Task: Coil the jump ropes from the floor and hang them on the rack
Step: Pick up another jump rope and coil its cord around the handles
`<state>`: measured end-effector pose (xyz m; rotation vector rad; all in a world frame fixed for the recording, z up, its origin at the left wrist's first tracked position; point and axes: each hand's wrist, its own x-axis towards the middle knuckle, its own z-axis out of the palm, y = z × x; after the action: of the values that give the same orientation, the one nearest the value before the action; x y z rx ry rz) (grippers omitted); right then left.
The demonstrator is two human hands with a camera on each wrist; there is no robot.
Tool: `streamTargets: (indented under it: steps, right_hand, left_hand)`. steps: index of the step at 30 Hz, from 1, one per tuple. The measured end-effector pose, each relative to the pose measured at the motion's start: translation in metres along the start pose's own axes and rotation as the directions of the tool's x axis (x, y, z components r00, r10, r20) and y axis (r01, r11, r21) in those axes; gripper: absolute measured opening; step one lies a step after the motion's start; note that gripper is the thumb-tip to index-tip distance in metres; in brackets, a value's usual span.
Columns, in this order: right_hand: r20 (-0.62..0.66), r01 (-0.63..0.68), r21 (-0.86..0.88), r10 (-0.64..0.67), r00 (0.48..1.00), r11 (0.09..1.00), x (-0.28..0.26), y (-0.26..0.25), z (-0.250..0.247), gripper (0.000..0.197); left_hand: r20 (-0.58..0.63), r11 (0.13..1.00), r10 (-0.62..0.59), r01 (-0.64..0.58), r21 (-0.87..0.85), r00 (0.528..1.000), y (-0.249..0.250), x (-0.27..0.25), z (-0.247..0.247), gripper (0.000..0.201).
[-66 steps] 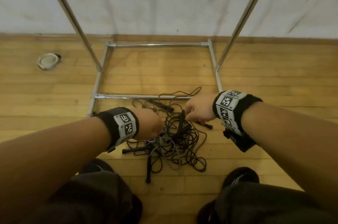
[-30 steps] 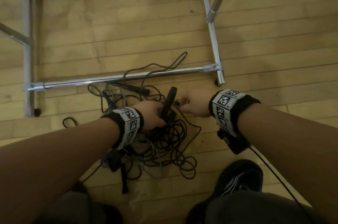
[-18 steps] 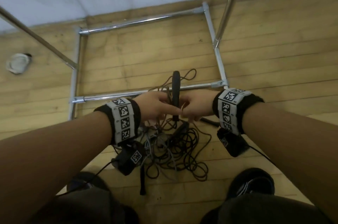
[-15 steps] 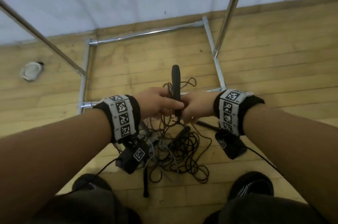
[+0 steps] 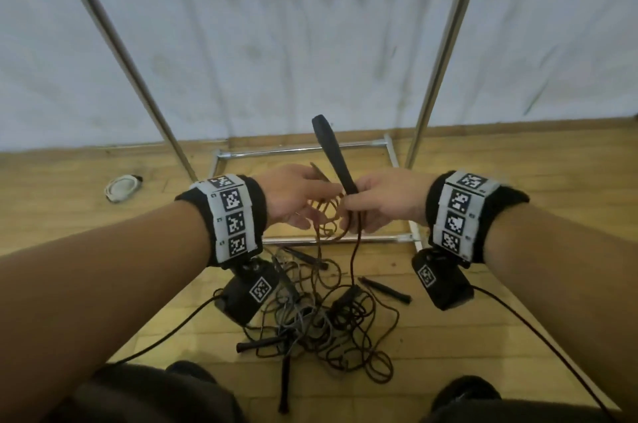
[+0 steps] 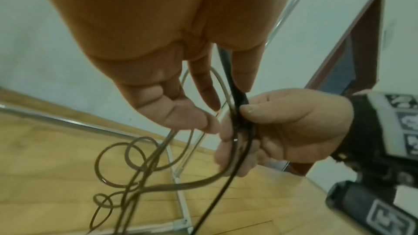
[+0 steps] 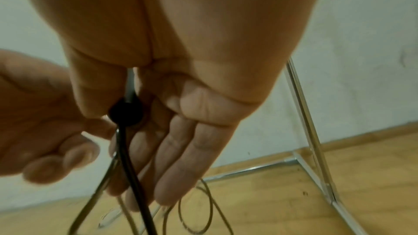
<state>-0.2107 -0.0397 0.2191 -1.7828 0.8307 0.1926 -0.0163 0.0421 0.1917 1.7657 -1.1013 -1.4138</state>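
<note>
A tangled pile of dark thin jump ropes [image 5: 321, 322] lies on the wooden plank floor [image 5: 518, 270]. Above it the right hand [image 5: 383, 203] pinches a black tapered rope handle [image 5: 333, 153], its cord hanging to the pile; the left hand [image 5: 293, 196], fingers loosely spread, touches brown cord loops [image 6: 144, 163]. Beyond stands the chrome tubular rack [image 5: 445, 53].

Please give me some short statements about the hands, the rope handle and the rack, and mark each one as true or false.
1. The right hand holds a black rope handle that points upward. True.
2. The left hand rests flat on the floor. False: it is raised, its fingers among rope loops.
3. All ropes already hang on the rack. False: a tangled pile lies on the wooden floor.
4. A cord hangs from the held handle down to the pile. True.
</note>
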Motion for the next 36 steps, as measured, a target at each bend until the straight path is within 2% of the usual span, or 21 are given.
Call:
streamTargets:
  steps: [4, 8, 11, 15, 17, 19, 20, 21, 22, 24, 25, 26, 28, 31, 33, 36]
  right_hand:
    - [-0.063, -0.003, -0.058, -0.001, 0.998, 0.998, -0.026, -0.025, -0.012, 0.026]
    - [-0.184, 0.080, -0.121, -0.102, 0.978, 0.989, -0.047, -0.058, -0.023, 0.030]
    - [-0.303, 0.160, -0.205, -0.218, 0.928, 0.966, -0.061, -0.094, -0.039, 0.033]
    - [-0.409, 0.156, -0.353, -0.302, 0.861, 0.922, -0.079, -0.141, -0.057, 0.032]
    - [-0.377, 0.094, -0.470, -0.296, 0.878, 0.877, -0.079, -0.146, -0.054, 0.032]
    - [-0.312, 0.021, -0.579, -0.245, 0.918, 0.815, -0.073, -0.139, -0.043, 0.030]
    - [-0.281, -0.008, -0.623, -0.215, 0.935, 0.782, -0.068, -0.132, -0.035, 0.030]
    - [-0.254, -0.028, -0.657, -0.187, 0.949, 0.753, -0.064, -0.125, -0.027, 0.030]
    - [-0.230, -0.031, -0.674, -0.170, 0.958, 0.738, -0.059, -0.117, -0.020, 0.028]
    - [-0.202, 0.020, -0.621, -0.185, 0.962, 0.784, -0.051, -0.103, -0.012, 0.017]
    - [-0.203, 0.065, -0.536, -0.203, 0.958, 0.842, -0.048, -0.097, -0.010, 0.011]
    - [-0.216, 0.109, -0.430, -0.220, 0.951, 0.896, -0.045, -0.093, -0.010, 0.008]
    - [-0.266, 0.170, -0.247, -0.236, 0.935, 0.954, -0.038, -0.089, -0.013, 0.014]
    - [-0.335, 0.261, 0.019, -0.240, 0.911, 0.965, -0.025, -0.085, -0.019, 0.016]
    - [-0.339, 0.289, 0.173, -0.218, 0.915, 0.942, -0.013, -0.080, -0.025, 0.013]
    - [-0.274, 0.250, 0.177, -0.196, 0.941, 0.952, 0.008, -0.063, -0.030, 0.015]
  left_hand:
    - [-0.049, 0.976, -0.049, 0.058, 0.211, 0.998, 0.009, -0.021, -0.015, 0.020]
    - [-0.203, 0.963, 0.072, -0.015, 0.268, 0.976, 0.028, -0.042, -0.029, 0.013]
    - [-0.381, 0.938, 0.242, -0.115, 0.327, 0.892, 0.053, -0.058, -0.036, 0.017]
    - [-0.580, 0.929, 0.360, -0.221, 0.298, 0.730, 0.084, -0.081, -0.044, 0.036]
    - [-0.637, 0.906, 0.419, -0.246, 0.345, 0.647, 0.090, -0.089, -0.045, 0.055]
    - [-0.589, 0.840, 0.518, -0.237, 0.489, 0.621, 0.090, -0.094, -0.039, 0.079]
    - [-0.525, 0.783, 0.566, -0.215, 0.583, 0.636, 0.087, -0.095, -0.035, 0.087]
    - [-0.437, 0.711, 0.592, -0.183, 0.679, 0.677, 0.084, -0.095, -0.029, 0.088]
    - [-0.334, 0.627, 0.577, -0.142, 0.766, 0.745, 0.081, -0.093, -0.024, 0.081]
    - [-0.148, 0.493, 0.428, -0.093, 0.865, 0.891, 0.072, -0.085, -0.015, 0.049]
    - [-0.082, 0.495, 0.352, -0.111, 0.862, 0.933, 0.067, -0.079, -0.013, 0.031]
    - [-0.038, 0.553, 0.310, -0.148, 0.820, 0.950, 0.062, -0.074, -0.012, 0.016]
    - [-0.014, 0.714, 0.285, -0.202, 0.670, 0.958, 0.055, -0.064, -0.016, 0.003]
    - [-0.051, 0.913, 0.281, -0.251, 0.321, 0.958, 0.056, -0.051, -0.028, 0.011]
    - [-0.081, 0.946, 0.320, -0.313, 0.082, 0.944, 0.064, -0.048, -0.038, 0.019]
    - [-0.195, 0.893, 0.362, -0.399, -0.209, 0.911, 0.082, -0.044, -0.057, 0.034]
